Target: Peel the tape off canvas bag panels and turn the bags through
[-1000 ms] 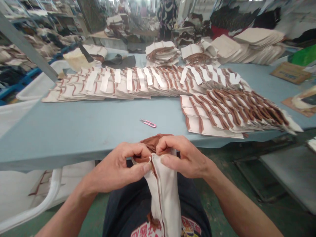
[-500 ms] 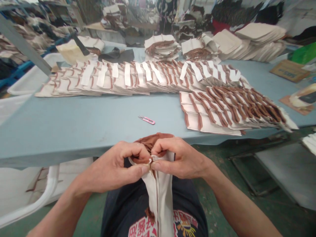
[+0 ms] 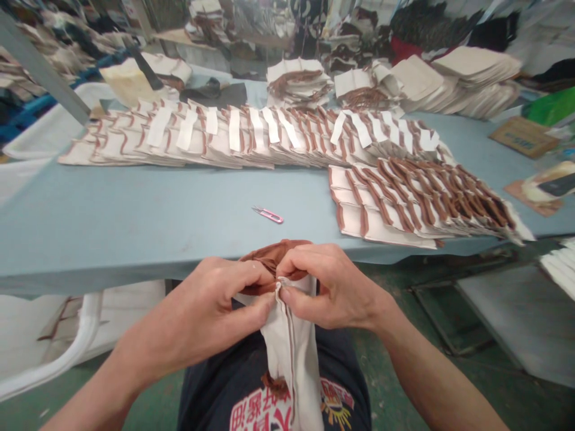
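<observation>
A cream fabric piece with brown cloth at its top (image 3: pixel 291 347) hangs down over my lap, a seam running along its length. My left hand (image 3: pixel 229 299) pinches the fabric's upper edge between thumb and forefinger. Right beside it, my right hand (image 3: pixel 326 287) grips the same edge, the two thumbs almost meeting at the seam. Brown cloth bunches up behind the fingers, against the table's front edge. Pink thread snips (image 3: pixel 268 215) lie on the blue table just beyond my hands.
A long row of overlapping cream and brown pieces (image 3: pixel 193 143) with white strips on top spans the table (image 3: pixel 135 209). Another overlapping stack (image 3: pixel 395 203) sits at the right. Further back are fabric piles (image 3: pixel 299 84) and a cardboard box (image 3: pixel 523 136). A white curved tube (image 3: pixel 87 329) stands lower left.
Both hands still hold the fabric at the seam. The left thumb has shifted slightly and the pinched edge shows more between the hands. The view has tilted a little.
</observation>
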A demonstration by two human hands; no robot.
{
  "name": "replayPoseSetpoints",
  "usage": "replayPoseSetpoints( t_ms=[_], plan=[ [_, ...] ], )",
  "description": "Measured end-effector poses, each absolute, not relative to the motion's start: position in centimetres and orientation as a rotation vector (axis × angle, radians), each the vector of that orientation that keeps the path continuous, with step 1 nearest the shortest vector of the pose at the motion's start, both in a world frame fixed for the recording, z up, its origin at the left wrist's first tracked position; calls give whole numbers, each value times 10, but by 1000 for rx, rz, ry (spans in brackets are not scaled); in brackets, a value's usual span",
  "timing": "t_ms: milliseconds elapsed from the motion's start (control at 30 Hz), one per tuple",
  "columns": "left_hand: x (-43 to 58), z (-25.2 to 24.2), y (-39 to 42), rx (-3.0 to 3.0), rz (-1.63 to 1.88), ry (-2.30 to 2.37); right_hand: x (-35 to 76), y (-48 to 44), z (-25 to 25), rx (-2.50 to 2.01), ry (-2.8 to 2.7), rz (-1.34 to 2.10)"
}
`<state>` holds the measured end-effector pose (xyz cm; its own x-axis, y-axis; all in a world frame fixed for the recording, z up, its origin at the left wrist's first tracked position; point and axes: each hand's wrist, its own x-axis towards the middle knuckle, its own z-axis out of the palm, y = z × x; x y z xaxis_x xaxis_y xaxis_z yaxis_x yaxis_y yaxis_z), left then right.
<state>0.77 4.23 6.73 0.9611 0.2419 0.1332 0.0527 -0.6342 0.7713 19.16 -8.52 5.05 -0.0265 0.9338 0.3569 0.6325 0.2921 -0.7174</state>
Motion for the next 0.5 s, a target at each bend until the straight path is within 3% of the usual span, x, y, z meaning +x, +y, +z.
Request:
replayPoseSetpoints(
  t_ms=[500],
  plan=[
    [2,68,39,2356,466,88,183,-87,44,-1392,-1538,657]
  ],
)
